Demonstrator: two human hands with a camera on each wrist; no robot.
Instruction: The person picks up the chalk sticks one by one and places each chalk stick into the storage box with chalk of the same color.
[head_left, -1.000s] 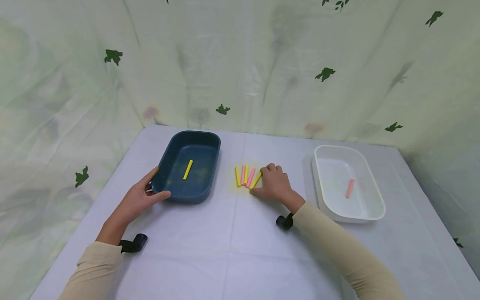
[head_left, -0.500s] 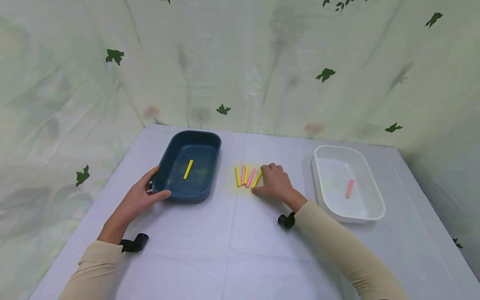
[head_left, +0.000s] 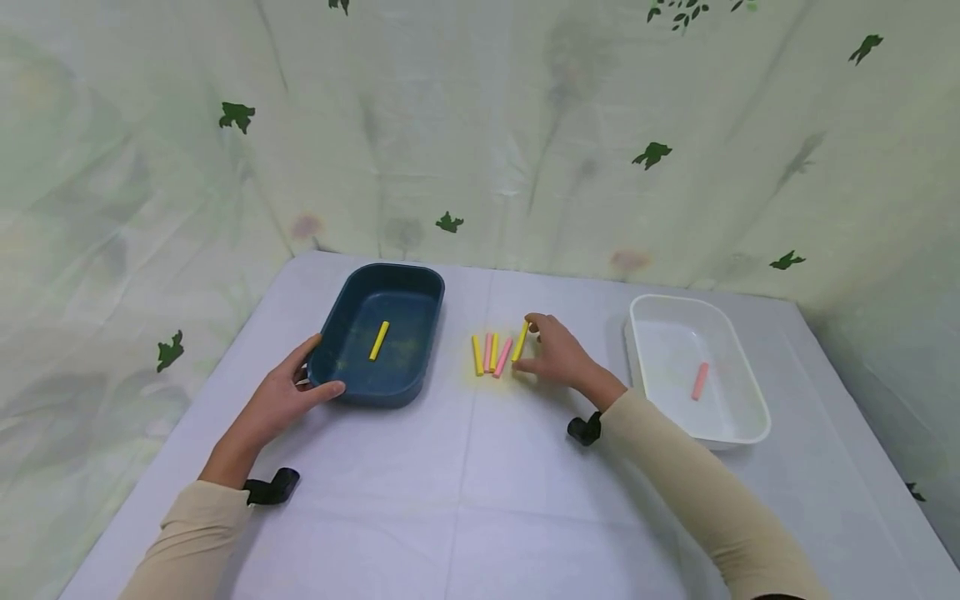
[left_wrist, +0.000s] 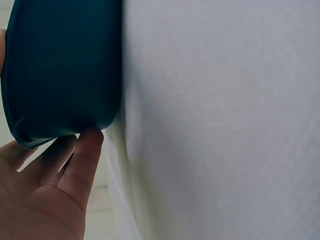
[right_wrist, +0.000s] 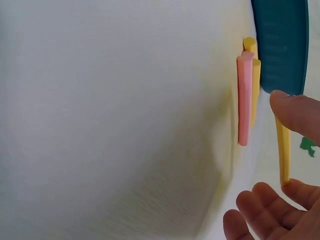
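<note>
My right hand [head_left: 558,354] pinches a yellow chalk stick [right_wrist: 283,152] lengthwise, thumb at one end and a fingertip at the other. In the right wrist view this stick is raised off the cloth. Just left of it on the table lie several more sticks, yellow chalk [head_left: 477,356] alternating with pink chalk [head_left: 503,358]. With thumb and fingers spread around its near left corner, my left hand [head_left: 277,400] holds a dark blue tub [left_wrist: 65,70]. Inside the tub lies one yellow chalk stick [head_left: 379,341].
A white tub [head_left: 637,358] stands at the right with one pink chalk stick [head_left: 701,381] in it. White cloth [head_left: 465,517] covers the table, dusted yellow around the chalk row. Behind the table hangs a patterned curtain [head_left: 495,142].
My right hand has lifted the rightmost yellow chalk stick off the cloth and shifted slightly away and to the right. My left hand stays at the blue tub.
</note>
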